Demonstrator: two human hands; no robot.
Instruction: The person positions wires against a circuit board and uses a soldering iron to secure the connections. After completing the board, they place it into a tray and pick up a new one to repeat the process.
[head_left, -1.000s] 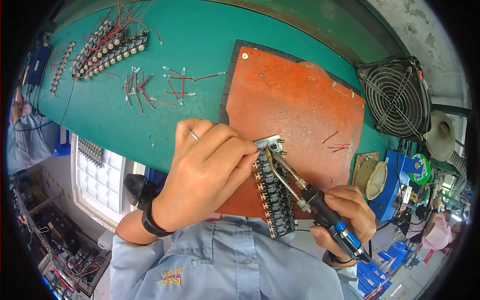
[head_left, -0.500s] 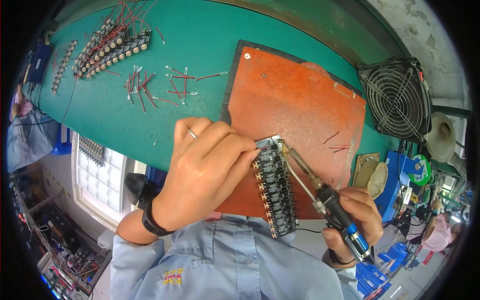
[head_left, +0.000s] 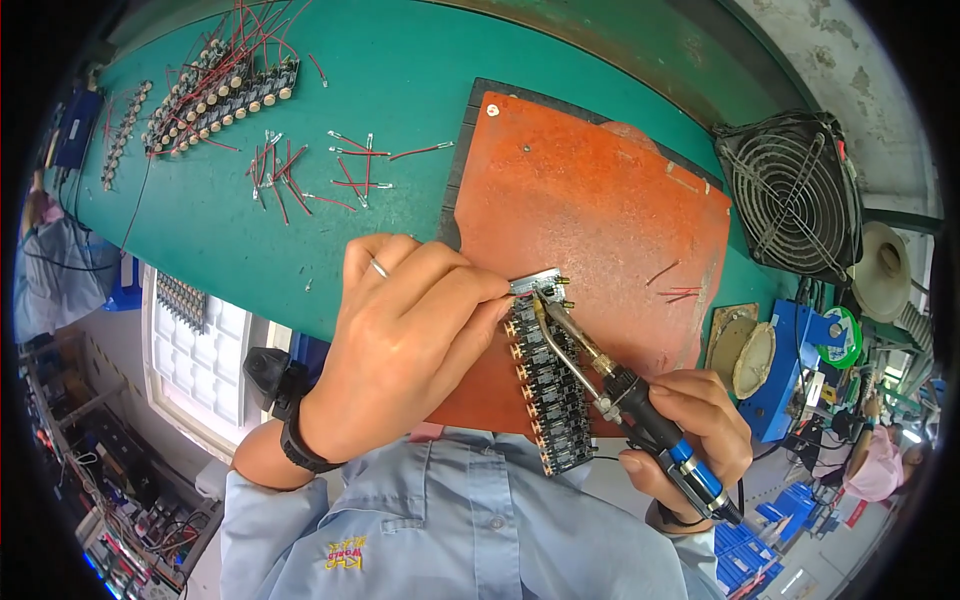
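Note:
My left hand (head_left: pixel 405 325) is closed in a pinch at the upper left end of a strip of small circuit boards (head_left: pixel 552 395). A short bit of thin red wire (head_left: pixel 524 294) shows at its fingertips; the rest is hidden by the fingers. In my right hand (head_left: pixel 708 425) is a soldering iron (head_left: pixel 645 408) with a black and blue handle and a thin metal feed tube beside its tip. The iron's tip meets the strip near its top end, close to the red wire. Black parts and brass-coloured round pieces line the strip, which lies lengthwise toward me.
An orange-red mat (head_left: pixel 590 190) lies on the green bench (head_left: pixel 400 80). Loose red wires (head_left: pixel 280 175) and finished-looking board strips (head_left: pixel 225 95) are at the left. A black fan (head_left: pixel 790 200) stands at the right, near a round tan pad (head_left: pixel 752 360) and a blue stand (head_left: pixel 785 385).
The soldering iron has moved left, from the strip's right edge to the spot beside my left fingertips. My left hand and the strip have barely moved.

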